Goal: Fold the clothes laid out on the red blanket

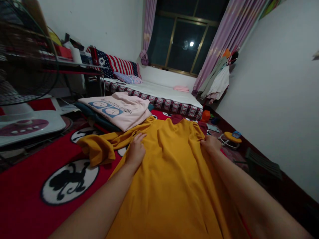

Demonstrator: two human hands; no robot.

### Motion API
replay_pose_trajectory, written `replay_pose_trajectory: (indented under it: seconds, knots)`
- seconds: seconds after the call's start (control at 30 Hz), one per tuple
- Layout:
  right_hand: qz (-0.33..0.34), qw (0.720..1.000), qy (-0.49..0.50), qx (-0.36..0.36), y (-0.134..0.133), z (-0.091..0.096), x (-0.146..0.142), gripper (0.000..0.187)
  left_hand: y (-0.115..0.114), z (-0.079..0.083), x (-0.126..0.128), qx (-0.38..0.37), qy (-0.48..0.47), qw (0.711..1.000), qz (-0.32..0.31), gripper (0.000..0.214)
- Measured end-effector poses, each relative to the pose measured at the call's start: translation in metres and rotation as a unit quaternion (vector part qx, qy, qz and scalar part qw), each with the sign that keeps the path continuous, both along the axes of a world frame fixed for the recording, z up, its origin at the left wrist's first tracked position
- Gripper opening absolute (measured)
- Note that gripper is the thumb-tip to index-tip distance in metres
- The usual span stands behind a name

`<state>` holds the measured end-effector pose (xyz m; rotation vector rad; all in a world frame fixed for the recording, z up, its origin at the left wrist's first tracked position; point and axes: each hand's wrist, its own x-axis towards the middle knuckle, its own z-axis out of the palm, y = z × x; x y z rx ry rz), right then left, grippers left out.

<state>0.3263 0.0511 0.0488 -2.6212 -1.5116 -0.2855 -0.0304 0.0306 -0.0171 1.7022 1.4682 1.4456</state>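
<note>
A mustard-yellow long-sleeved dress (171, 169) lies spread over a red blanket (22, 199) with black-and-white monkey circles. Its left-side sleeve (98, 149) is stretched out to the left, its cuff end bunched. My left hand (136, 151) is closed on the fabric at the dress's left edge, just below the sleeve joint. On the opposite edge, my right hand (211, 145) grips the cloth near the other shoulder; that sleeve is mostly hidden. Beyond my left hand, a folded pale pink top (127, 108) with printed faces and letters rests on a pile of darker folded clothes (97, 114).
At left stands a fan (27, 79) beside a cluttered desk (74, 68). A bed (154, 88) with a white sheet lies under the window. Clothes hang (219, 81) on the right, above a small yellow stool (232, 137). Dark red cloth (177, 118) shows behind the dress collar.
</note>
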Motion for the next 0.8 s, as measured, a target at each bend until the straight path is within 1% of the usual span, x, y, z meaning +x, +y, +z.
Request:
replay_pose_trajectory:
  seconds: [0.03, 0.1, 0.17, 0.23, 0.27, 0.3, 0.37, 0.4, 0.47, 0.5, 0.53, 0.57, 0.6, 0.67, 0.7, 0.77, 0.8]
  knots:
    - [-0.019, 1.0, -0.008, 0.009, 0.0, 0.003, 0.006, 0.033, -0.001, 0.0, 0.0, 0.01, 0.082, 0.997, 0.012, 0.047]
    - [-0.053, 0.998, -0.021, 0.02, 0.0, 0.007, 0.015, 0.033, -0.005, 0.002, 0.002, -0.002, 0.21, 0.977, 0.026, 0.043]
    - [-0.066, 0.997, -0.032, 0.025, 0.0, 0.009, 0.016, 0.032, -0.008, 0.004, 0.005, -0.021, 0.296, 0.954, 0.033, 0.046]
    - [-0.05, 0.997, -0.05, 0.038, 0.001, 0.01, 0.005, 0.034, -0.01, 0.005, 0.007, -0.039, 0.34, 0.939, 0.038, 0.05]
    - [-0.026, 0.996, -0.062, 0.051, 0.003, 0.009, -0.004, 0.036, -0.011, 0.006, 0.008, -0.047, 0.35, 0.935, 0.039, 0.051]
    - [0.012, 0.995, -0.074, 0.065, 0.004, 0.008, -0.016, 0.037, -0.012, 0.006, 0.009, -0.054, 0.354, 0.933, 0.039, 0.053]
    - [0.112, 0.986, -0.092, 0.087, 0.007, 0.003, -0.041, 0.039, -0.014, 0.008, 0.009, -0.065, 0.356, 0.932, 0.036, 0.056]
    - [0.174, 0.976, -0.097, 0.087, 0.007, -0.002, -0.052, 0.041, -0.014, 0.009, 0.009, -0.07, 0.355, 0.932, 0.035, 0.057]
    - [0.292, 0.95, -0.096, 0.057, 0.007, -0.013, -0.068, 0.045, -0.016, 0.011, 0.009, -0.079, 0.354, 0.931, 0.038, 0.058]
    - [0.326, 0.941, -0.089, 0.032, 0.007, -0.018, -0.072, 0.047, -0.017, 0.012, 0.008, -0.083, 0.352, 0.931, 0.043, 0.058]
    - [0.339, 0.937, -0.08, 0.006, 0.008, -0.023, -0.074, 0.048, -0.018, 0.014, 0.008, -0.086, 0.351, 0.931, 0.047, 0.059]
    - [0.331, 0.941, -0.071, -0.015, 0.008, -0.026, -0.075, 0.049, -0.019, 0.015, 0.009, -0.088, 0.35, 0.931, 0.051, 0.06]
    - [0.303, 0.95, -0.066, -0.03, 0.01, -0.026, -0.077, 0.048, -0.02, 0.016, 0.009, -0.09, 0.35, 0.931, 0.053, 0.06]
    - [0.233, 0.969, -0.067, -0.046, 0.017, -0.021, -0.087, 0.045, -0.021, 0.017, 0.009, -0.096, 0.35, 0.93, 0.055, 0.061]
    - [0.215, 0.973, -0.073, -0.051, 0.021, -0.016, -0.096, 0.041, -0.021, 0.018, 0.01, -0.098, 0.35, 0.93, 0.054, 0.061]
    - [0.206, 0.974, -0.08, -0.054, 0.03, -0.006, -0.119, 0.036, -0.021, 0.017, 0.01, -0.1, 0.348, 0.931, 0.053, 0.06]
    - [0.221, 0.971, -0.082, -0.046, 0.034, -0.003, -0.131, 0.036, -0.021, 0.017, 0.01, -0.099, 0.345, 0.932, 0.052, 0.06]
